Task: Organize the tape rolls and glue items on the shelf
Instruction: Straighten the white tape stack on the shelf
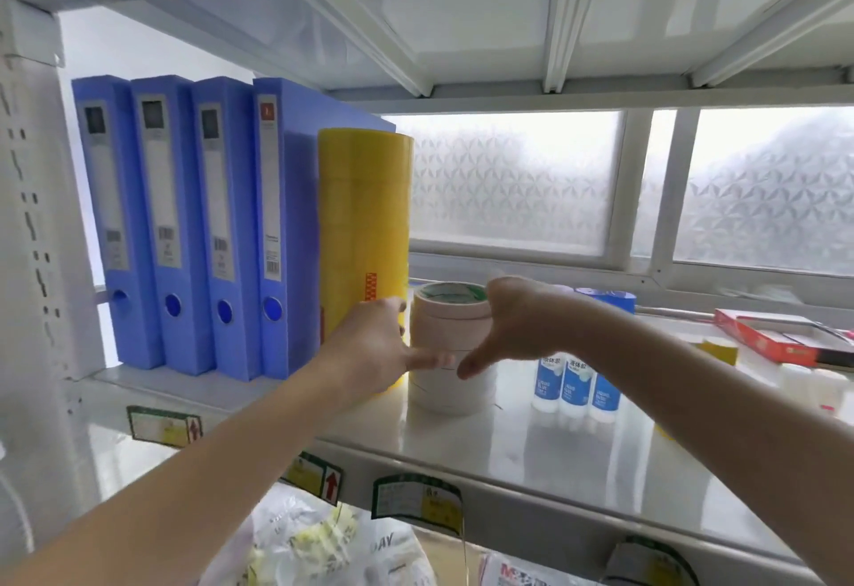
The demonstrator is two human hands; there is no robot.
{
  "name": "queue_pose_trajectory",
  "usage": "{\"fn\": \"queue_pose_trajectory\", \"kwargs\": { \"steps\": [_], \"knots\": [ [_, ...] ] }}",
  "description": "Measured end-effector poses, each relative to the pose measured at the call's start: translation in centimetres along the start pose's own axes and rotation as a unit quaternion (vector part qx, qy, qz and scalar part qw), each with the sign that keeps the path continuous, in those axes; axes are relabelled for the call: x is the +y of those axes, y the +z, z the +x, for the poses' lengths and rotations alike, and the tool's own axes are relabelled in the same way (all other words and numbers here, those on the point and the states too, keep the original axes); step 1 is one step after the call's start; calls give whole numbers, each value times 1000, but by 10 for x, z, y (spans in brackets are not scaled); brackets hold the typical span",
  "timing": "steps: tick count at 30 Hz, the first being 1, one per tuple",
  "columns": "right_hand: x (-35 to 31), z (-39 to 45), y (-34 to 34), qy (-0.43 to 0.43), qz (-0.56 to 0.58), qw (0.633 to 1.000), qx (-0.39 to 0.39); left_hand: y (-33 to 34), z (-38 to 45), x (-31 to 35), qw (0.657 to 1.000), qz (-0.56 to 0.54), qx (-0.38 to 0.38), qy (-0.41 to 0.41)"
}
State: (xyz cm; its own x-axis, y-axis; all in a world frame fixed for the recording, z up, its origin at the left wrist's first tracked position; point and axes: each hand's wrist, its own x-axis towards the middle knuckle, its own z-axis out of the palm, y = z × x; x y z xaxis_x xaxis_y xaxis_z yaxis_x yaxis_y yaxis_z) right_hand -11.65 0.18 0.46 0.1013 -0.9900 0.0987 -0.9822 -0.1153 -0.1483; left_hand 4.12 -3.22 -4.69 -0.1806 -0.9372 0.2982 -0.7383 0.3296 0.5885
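A person reaches both bare arms onto a pale metal shelf [531, 456] in front of a frosted window.

At far left, four blue box files [194, 225] stand upright in a row. Just right of them stands a tall yellow stack of packing tape rolls [365, 216], touching the last file.

The left hand [374, 354] cups the left side of a shorter stack of cream-coloured tape rolls [450, 354], thumb laid across its front. The right hand [517, 322] cups the right side, thumb pointing down and left; the two thumbs nearly meet. The fingers behind the stack are hidden. This stack stands on the shelf just right of the yellow one.

The cream stack appears to be several loose rolls, so it is probably light but liable to shear or topple if pushed high up. Holding it low on both sides, as here, looks the safest grip.

Further right, three white liquid glue bottles [575, 382] with blue labels stand together. Behind them sits a blue tape roll [610, 298], and at far right lies a red box [781, 338].
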Motion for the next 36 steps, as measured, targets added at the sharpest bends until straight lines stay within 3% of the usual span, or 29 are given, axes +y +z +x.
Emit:
{"fn": "queue_pose_trajectory", "kwargs": {
  "steps": [5, 10, 17, 36],
  "knots": [
    [12, -9, 48, -2, 166, 983, 77, 28, -12, -15, 996, -79, 44, 10],
    [13, -5, 73, 40, 243, 962, 119, 43, -15, -23, 993, -109, 48, 22],
    [19, 1, 98, 35, 369, 914, 164, 51, -14, -29, 985, -150, 67, 42],
    [23, 1, 103, 18, 400, 895, 199, 54, -14, -32, 981, -165, 87, 44]
  ]
}}
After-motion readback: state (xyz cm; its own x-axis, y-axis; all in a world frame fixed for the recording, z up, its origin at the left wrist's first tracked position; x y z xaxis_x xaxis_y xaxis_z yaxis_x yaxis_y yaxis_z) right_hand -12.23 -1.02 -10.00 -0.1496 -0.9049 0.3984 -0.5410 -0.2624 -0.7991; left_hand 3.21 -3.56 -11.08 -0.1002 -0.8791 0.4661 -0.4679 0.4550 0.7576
